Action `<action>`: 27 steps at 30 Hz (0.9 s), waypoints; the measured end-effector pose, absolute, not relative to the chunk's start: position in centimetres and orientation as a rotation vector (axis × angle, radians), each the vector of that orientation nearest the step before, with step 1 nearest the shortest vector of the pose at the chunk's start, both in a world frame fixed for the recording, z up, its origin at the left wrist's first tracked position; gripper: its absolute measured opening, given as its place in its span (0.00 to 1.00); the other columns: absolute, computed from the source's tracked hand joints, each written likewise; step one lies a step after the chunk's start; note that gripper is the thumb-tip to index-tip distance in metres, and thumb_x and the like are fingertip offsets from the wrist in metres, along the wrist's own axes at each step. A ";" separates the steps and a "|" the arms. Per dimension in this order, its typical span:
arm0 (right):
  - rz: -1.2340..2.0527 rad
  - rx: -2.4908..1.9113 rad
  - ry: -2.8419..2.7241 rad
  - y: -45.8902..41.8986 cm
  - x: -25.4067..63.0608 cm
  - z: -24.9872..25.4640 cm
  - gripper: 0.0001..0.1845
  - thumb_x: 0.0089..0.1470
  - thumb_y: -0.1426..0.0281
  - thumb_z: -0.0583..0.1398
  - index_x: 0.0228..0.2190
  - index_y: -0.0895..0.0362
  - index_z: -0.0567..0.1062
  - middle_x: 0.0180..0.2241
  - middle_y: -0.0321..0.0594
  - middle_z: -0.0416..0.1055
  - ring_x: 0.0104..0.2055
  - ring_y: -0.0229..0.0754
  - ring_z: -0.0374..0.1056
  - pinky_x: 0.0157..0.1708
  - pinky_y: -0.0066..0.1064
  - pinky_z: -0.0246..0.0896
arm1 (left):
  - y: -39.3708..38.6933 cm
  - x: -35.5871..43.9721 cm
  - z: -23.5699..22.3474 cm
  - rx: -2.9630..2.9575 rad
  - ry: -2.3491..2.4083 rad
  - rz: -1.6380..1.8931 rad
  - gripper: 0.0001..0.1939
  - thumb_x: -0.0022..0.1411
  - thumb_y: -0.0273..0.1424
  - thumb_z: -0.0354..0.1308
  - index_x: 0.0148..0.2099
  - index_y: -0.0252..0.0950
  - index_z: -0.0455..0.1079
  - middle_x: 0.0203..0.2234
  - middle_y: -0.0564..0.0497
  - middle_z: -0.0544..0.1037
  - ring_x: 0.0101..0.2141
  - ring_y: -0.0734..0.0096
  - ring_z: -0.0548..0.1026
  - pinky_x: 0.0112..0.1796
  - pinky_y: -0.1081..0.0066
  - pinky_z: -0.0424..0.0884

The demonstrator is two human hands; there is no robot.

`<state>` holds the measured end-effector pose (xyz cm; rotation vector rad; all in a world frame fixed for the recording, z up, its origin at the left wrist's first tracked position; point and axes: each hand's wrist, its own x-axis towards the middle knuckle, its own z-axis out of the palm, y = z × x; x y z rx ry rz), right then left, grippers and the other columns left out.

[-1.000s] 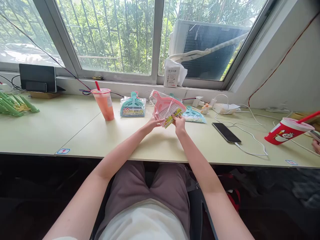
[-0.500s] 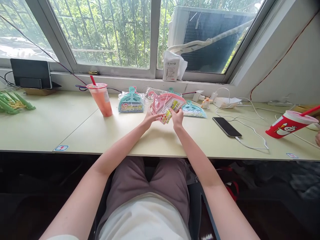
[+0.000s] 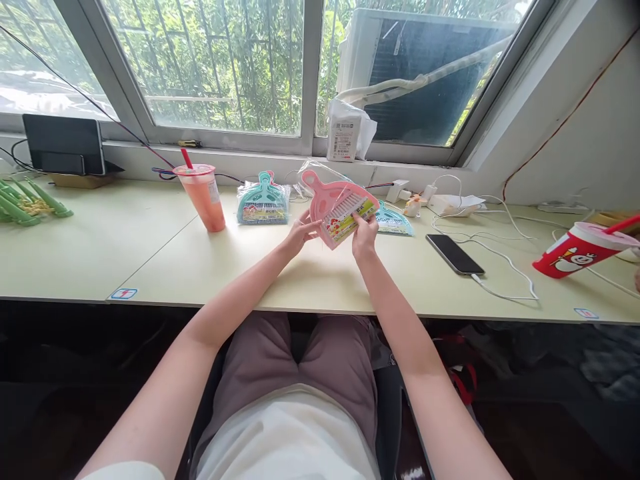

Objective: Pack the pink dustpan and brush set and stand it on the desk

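Note:
I hold a pink mini dustpan-and-brush set (image 3: 334, 203) in a clear plastic wrapper above the pale desk (image 3: 165, 263), tilted upright with its handle at the upper left. My left hand (image 3: 299, 233) pinches its lower left edge. My right hand (image 3: 365, 233) grips the lower right edge by the yellow label. A teal set (image 3: 263, 200) in its wrapper lies just left of it on the desk. Another teal set (image 3: 395, 220) lies flat behind my right hand.
An orange drink cup (image 3: 203, 197) with a red straw stands at the left. A black phone (image 3: 455, 254) on a white cable lies at the right, and a red cup (image 3: 580, 250) sits tilted further right. Green sticks (image 3: 27, 207) and a dark tablet (image 3: 63, 143) are far left.
The pink set has been lifted off the desk and tipped up towards me; both hands stayed on its lower edge.

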<state>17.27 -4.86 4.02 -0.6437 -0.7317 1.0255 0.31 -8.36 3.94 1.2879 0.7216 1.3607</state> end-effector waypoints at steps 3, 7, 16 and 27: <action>1.090 -0.551 -0.772 -5.3 17.3 4.6 0.17 0.45 0.77 0.63 0.39 0.55 0.70 0.42 0.37 0.76 0.43 0.39 0.73 0.50 0.38 0.70 | -8.5 -0.1 4.6 1.255 0.632 1.379 0.38 0.49 0.37 0.67 0.62 0.43 0.64 0.54 0.46 0.75 0.53 0.54 0.74 0.51 0.57 0.70; 1.214 -0.519 -0.819 -5.8 16.7 4.9 0.17 0.45 0.78 0.64 0.39 0.55 0.70 0.39 0.36 0.77 0.42 0.40 0.73 0.49 0.39 0.71 | -8.9 -0.5 5.3 1.261 0.545 1.367 0.32 0.52 0.35 0.65 0.60 0.39 0.67 0.54 0.45 0.76 0.55 0.52 0.73 0.53 0.56 0.70; 1.086 -0.553 -0.624 -6.6 15.5 4.6 0.18 0.50 0.76 0.60 0.45 0.55 0.70 0.45 0.39 0.76 0.45 0.38 0.73 0.52 0.39 0.68 | -8.8 0.4 4.0 1.248 0.647 1.120 0.31 0.55 0.38 0.65 0.60 0.37 0.68 0.54 0.41 0.76 0.48 0.53 0.78 0.43 0.62 0.75; 1.029 -0.618 -0.632 -6.6 14.8 4.0 0.24 0.50 0.72 0.59 0.50 0.54 0.67 0.49 0.41 0.74 0.46 0.40 0.72 0.50 0.40 0.68 | -9.2 0.8 4.1 1.329 0.750 1.197 0.39 0.49 0.43 0.70 0.62 0.39 0.66 0.57 0.40 0.73 0.57 0.46 0.71 0.49 0.56 0.72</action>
